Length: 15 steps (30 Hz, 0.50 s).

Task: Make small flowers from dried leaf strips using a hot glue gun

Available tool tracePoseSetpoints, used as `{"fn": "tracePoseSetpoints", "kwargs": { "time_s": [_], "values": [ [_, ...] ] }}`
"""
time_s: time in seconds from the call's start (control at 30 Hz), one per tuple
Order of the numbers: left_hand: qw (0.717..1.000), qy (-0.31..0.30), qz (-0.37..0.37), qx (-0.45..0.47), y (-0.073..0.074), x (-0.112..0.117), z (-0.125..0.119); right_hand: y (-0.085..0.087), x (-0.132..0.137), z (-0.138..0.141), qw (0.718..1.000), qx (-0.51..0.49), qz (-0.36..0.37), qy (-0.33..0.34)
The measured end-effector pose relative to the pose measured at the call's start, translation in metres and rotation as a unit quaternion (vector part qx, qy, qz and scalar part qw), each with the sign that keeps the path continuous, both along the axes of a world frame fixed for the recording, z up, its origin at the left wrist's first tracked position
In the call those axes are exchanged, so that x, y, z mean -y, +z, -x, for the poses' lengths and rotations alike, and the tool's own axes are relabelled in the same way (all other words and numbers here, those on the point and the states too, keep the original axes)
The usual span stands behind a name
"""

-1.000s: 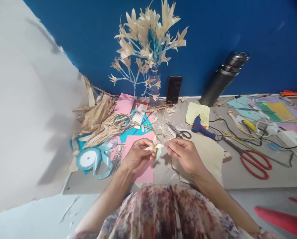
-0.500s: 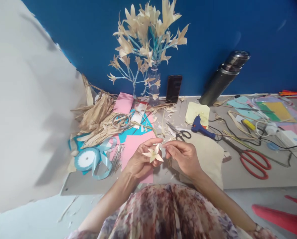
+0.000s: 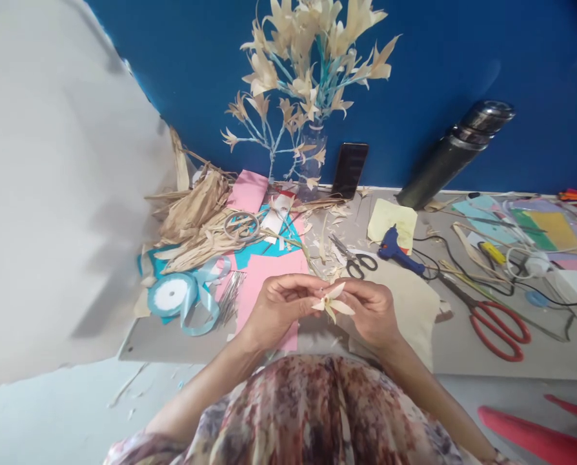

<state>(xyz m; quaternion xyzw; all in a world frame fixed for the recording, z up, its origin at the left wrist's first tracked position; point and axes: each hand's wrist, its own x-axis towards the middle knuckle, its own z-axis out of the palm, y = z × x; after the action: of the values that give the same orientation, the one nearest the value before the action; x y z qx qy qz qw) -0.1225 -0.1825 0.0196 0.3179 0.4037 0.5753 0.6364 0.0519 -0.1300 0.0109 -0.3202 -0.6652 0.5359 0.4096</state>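
Note:
A small cream husk flower (image 3: 332, 301) with pointed petals is pinched between both hands just above the near edge of the table (image 3: 463, 336). My left hand (image 3: 279, 307) curls around it from the left, fingertips closed on its base. My right hand (image 3: 373, 309) meets it from the right, fingers closed on the same flower. A pink paper sheet (image 3: 269, 278) lies under my left hand and a beige sheet (image 3: 414, 303) under my right.
A vase of husk flowers on blue stems (image 3: 312, 84) stands at the blue wall beside a phone (image 3: 349, 170) and a dark flask (image 3: 455, 154). Dried husks (image 3: 196, 223), blue ribbon roll (image 3: 172, 294), small scissors (image 3: 354, 258), blue glue gun (image 3: 397, 248), red scissors (image 3: 492, 316) lie around.
The flower has shifted right and lower, from my left fingers to between both hands. My right hand has closed in on it. The view has swung slightly left.

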Motion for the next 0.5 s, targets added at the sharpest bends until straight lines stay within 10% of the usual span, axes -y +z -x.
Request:
{"fn": "tracePoseSetpoints", "kwargs": {
  "time_s": [0.5],
  "values": [
    [0.959,-0.035,0.108,0.26,-0.0034,-0.0004,-0.0075,0.0038,0.003,0.0016,0.998,0.025,-0.058,-0.002]
  ]
}}
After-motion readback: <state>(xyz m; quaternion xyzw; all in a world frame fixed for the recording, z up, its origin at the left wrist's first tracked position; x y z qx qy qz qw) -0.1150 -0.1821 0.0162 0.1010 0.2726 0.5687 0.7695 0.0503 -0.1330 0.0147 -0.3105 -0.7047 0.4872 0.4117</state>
